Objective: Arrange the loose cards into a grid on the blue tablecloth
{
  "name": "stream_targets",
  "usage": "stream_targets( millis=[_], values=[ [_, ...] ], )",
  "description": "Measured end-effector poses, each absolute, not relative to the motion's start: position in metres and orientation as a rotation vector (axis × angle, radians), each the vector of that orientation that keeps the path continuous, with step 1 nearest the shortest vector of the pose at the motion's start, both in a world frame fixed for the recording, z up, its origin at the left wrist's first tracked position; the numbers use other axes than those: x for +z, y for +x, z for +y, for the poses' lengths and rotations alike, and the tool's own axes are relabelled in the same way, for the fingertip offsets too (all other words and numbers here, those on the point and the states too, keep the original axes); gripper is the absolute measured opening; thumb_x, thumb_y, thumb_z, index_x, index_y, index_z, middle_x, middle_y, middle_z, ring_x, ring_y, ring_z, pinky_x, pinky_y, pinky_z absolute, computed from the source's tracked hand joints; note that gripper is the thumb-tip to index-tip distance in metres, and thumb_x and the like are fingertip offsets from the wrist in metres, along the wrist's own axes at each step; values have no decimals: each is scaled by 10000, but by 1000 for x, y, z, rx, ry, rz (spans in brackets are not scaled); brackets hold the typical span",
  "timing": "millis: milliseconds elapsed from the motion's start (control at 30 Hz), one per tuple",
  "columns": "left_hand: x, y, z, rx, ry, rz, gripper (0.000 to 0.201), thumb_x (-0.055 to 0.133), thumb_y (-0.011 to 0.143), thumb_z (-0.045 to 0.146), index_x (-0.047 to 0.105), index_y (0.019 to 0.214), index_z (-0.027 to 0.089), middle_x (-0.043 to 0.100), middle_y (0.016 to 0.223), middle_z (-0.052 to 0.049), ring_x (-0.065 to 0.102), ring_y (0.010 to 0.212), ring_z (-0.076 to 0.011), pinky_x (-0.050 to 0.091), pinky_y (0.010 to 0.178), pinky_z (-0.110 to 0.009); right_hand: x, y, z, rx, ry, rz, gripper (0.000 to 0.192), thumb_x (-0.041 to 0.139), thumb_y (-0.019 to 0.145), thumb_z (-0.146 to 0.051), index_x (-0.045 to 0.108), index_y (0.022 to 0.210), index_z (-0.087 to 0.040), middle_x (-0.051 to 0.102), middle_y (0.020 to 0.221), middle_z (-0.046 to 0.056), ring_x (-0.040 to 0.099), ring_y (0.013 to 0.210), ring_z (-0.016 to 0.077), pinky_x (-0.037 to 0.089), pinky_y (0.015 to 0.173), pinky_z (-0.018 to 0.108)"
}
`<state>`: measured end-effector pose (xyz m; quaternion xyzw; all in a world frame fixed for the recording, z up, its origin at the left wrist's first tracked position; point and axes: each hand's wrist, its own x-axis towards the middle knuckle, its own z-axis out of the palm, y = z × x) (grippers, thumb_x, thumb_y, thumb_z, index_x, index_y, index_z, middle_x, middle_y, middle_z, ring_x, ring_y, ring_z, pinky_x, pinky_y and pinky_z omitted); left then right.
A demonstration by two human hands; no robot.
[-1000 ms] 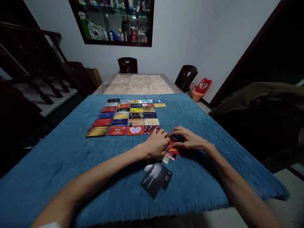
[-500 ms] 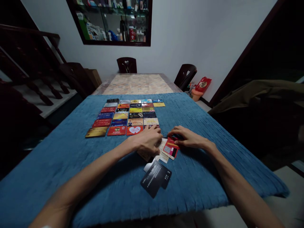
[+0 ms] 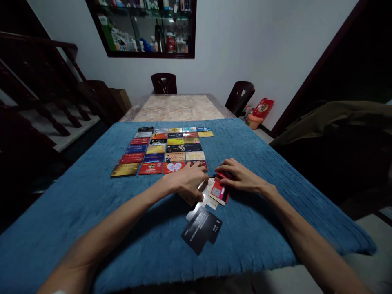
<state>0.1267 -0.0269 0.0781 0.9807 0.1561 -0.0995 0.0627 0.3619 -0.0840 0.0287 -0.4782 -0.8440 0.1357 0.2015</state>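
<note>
The person's left hand (image 3: 191, 179) is curled over a small loose pile of plastic cards (image 3: 211, 194) on the thick blue quilted cloth (image 3: 92, 204), fingers bent down onto the pale ones. Right hand (image 3: 237, 176) has its fingertips pinched on a red card (image 3: 221, 190) at the pile's right edge, touching it, not lifted as far as one can tell.

Biggest risk is probably the pile fanning out: the cards overlap and look slick, so a pull on the red one could drag its neighbours along. The left knuckles also sit just beside the near row of the neat grid of coloured cards (image 3: 162, 149), and a nudge there could skew that row.

A couple of black cards (image 3: 200, 229) lie apart, nearer the person. Further off are two dark wooden chairs (image 3: 164, 83) and a wall cabinet with bottles (image 3: 147, 26).
</note>
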Motion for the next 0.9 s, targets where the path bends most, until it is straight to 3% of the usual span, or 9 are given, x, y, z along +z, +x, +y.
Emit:
stream_targets(
  millis=[200,400,700,900],
  values=[
    [88,120,-29,-443,2940,567,447,735,707,341,572,1084,164,552,1223,-143,451,1150,-332,418,933,-483,35,338,-94,404,-1224,-2459,330,659,883,-460,696,1092,-207,626,1064,101,507,1015,254,432,908,450],
    [86,119,-31,-499,2950,576,508,744,688,277,511,1126,168,504,1274,-137,438,1180,-321,424,926,-446,31,328,-97,392,-1179,-2491,340,659,877,-479,687,1075,-204,619,1067,101,483,1030,259,416,909,457],
    [74,121,-27,-300,2979,596,185,577,865,236,554,1029,154,555,1212,-139,480,1124,-300,419,889,-418,28,322,-97,325,-1226,-2493,398,639,874,-534,672,1107,-213,619,1062,104,479,1015,267,411,879,460],
    [79,117,-25,-305,2986,495,250,665,807,270,583,1022,170,597,1175,-110,464,1150,-307,411,923,-434,26,320,-97,250,-1258,-2512,373,607,898,-517,664,1108,-213,619,1066,112,480,1014,275,409,863,462]
  ],
)
